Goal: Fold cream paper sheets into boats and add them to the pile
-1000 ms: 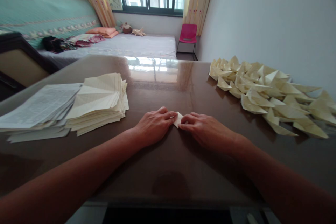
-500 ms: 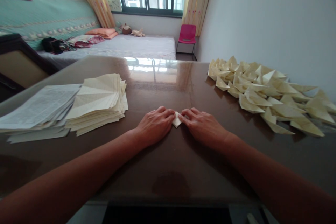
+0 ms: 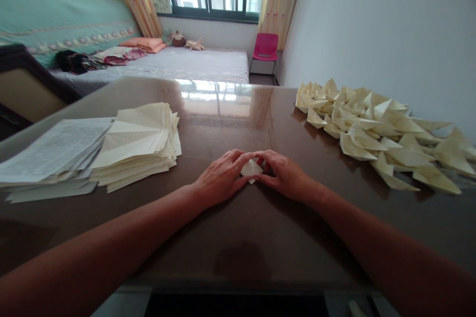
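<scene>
A small folded piece of cream paper [image 3: 252, 168] lies on the brown glossy table [image 3: 219, 228], framed by both hands. My left hand [image 3: 225, 171] holds its left side, index finger along the top and thumb near the lower point. Around the right side curls my right hand [image 3: 280, 171], its thumb at the lower edge and its index fingertip meeting the left one at the top. Creases cross the middle of the paper. Its outer corners are hidden under the fingers.
On the left stand a stack of cream paper sheets [image 3: 137, 138] and a pile of printed sheets [image 3: 55, 151]. Many folded paper boats [image 3: 372, 124] crowd the right side by the wall. Beyond the table are a bed [image 3: 201, 64] and a pink chair [image 3: 266, 48].
Both hands have shifted their grip: the fingers now arch over the top and the thumbs sit at the lower edge. More of the folded paper shows between them.
</scene>
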`<state>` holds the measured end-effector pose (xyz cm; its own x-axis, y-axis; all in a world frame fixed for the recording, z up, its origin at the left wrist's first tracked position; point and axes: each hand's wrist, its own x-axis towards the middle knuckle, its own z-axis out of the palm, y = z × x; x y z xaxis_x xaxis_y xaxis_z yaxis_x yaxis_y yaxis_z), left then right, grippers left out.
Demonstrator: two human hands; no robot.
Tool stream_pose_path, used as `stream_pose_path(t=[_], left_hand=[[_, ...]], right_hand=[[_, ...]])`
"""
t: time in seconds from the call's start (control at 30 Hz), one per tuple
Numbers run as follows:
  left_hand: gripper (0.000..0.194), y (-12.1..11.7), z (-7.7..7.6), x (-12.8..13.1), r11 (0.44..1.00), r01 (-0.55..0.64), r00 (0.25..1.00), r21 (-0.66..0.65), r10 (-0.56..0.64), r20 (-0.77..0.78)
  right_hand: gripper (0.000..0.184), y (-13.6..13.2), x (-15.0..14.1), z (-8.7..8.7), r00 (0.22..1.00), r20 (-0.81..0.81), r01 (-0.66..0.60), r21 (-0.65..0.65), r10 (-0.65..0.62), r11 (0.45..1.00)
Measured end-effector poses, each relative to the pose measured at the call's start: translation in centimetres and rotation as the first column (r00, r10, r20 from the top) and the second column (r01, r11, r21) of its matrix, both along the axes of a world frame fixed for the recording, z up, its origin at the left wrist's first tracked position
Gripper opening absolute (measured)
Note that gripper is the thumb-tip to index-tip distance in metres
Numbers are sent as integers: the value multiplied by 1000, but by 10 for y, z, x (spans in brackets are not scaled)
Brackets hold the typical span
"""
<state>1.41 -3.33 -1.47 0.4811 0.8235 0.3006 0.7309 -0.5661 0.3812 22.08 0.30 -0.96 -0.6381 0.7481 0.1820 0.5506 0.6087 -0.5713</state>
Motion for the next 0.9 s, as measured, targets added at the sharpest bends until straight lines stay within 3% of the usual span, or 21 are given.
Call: stream_pose_path(t=[0.1, 0.2, 0.27, 0.4, 0.57, 0.73, 0.9], left_hand=[[47, 0, 1, 0, 998, -9, 996, -70, 14, 84], [34, 1, 1, -1, 990, -29, 988, -138, 49, 147], [24, 2, 1, -1, 989, -55, 979, -136, 81, 189], [17, 1, 3, -3, 999, -39, 972, 17, 34, 233], [19, 1, 8, -6, 964, 65, 979, 258, -111, 168], [24, 7, 5, -9, 960, 56, 975, 276, -112, 192], [22, 5, 4, -9, 955, 54, 980, 292, -107, 167]], right_hand=[[40, 1, 0, 3, 994, -106, 4, -126, -17, 992], [23, 1, 0, 5, 990, -139, -27, -258, -9, 966], [22, 0, -1, 5, 989, -146, -55, -269, 15, 962], [30, -3, -2, 8, 985, -163, -75, -57, 65, 996], [28, -4, 0, 13, 986, -132, -73, 178, 97, 981], [22, -1, 1, 8, 998, -63, -7, 205, 20, 979], [23, -6, 0, 7, 1000, -22, -5, 311, 12, 950]])
